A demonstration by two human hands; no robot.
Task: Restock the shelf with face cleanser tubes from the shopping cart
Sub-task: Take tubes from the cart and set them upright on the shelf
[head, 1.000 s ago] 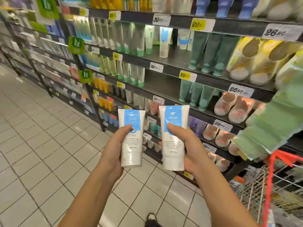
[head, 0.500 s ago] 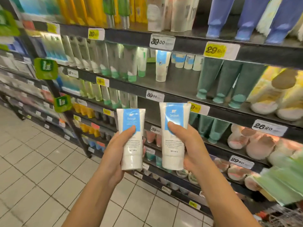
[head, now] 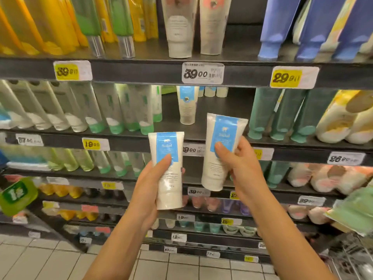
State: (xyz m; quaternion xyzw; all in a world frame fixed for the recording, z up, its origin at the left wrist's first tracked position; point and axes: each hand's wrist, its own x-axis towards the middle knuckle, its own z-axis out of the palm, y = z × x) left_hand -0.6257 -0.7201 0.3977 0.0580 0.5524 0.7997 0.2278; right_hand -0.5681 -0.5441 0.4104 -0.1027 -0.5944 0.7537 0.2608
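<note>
Where the tubes are: both are held up in front of the shelf (head: 129,142), level with its second and third boards, touching neither.
Left hand (head: 148,188): wrapped round the lower half of the left tube (head: 171,182), thumb laid up the front onto the blue label, a fingertip showing past the tube's right edge.
Right hand (head: 242,164): grips the right tube (head: 214,174) at its middle from the right side, thumb pressed across the blue label.
Left tube: upright, cap end down, crimped end up; white body, blue panel on the upper half with a small white mark and pale script, fine grey print below.
Right tube: same look; held higher than the left one and tilted, its crimped top leaning right.
Gap: the two tubes are near each other but apart.
Shelf tube (head: 186,107): same white and blue, standing cap down on the second board, behind and above the held pair.
Tag (head: 202,73): white, reads 39.00, on the board edge above the shelf tube.
Neighbours: green-capped tubes (head: 113,112) to the left, teal tubes (head: 282,114) to the right.
Cart (head: 351,257): wire corner at the lower right; contents blurred.
Floor (head: 40,259): pale tiles.
</note>
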